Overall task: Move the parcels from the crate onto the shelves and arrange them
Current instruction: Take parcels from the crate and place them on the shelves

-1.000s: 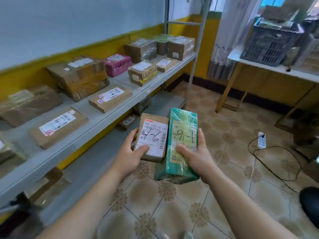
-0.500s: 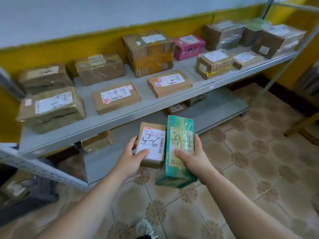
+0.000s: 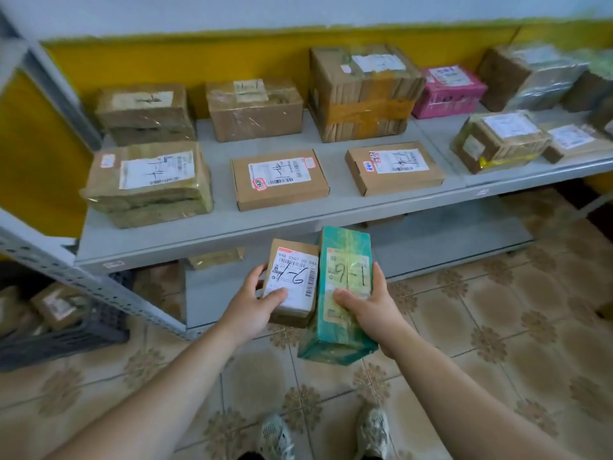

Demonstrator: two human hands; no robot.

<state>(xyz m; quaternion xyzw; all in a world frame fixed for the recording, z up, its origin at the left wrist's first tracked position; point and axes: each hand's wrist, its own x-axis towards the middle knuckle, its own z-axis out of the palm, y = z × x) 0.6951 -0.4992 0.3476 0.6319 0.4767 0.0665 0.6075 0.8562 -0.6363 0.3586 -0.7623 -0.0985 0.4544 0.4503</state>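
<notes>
Side by side, a person's two bare hands hold a parcel each above a patterned tile floor [image 3: 497, 343], both forearms reaching forward from the bottom of the view. The left hand [image 3: 252, 310] is closed around a small brown parcel [image 3: 293, 282], thumb pressed on its white label and fingers wrapped under the left edge. The right hand [image 3: 371, 307] grips a taller green parcel [image 3: 341, 293] wrapped in clear film, thumb on top of the label, fingers curled round the right side. Both parcels run lengthwise away from the person toward the shelving, their labelled faces up, and their inner edges touch. Handwritten marks on the labels read upside down from this angle. The pair hover just in front of the grey metal shelf [image 3: 298, 224], level with its front lip and over the lower shelf [image 3: 447, 240]. On the upper board sit two rows of brown cardboard parcels, a pink box [image 3: 447, 91] among those at the back by the yellow-and-white wall [image 3: 199, 54]. A dark plastic crate [image 3: 66, 330] holding more parcels rests on the floor at left, beyond the shelf's perforated upright. Two patterned shoes [image 3: 374, 429] show at the lower edge.
</notes>
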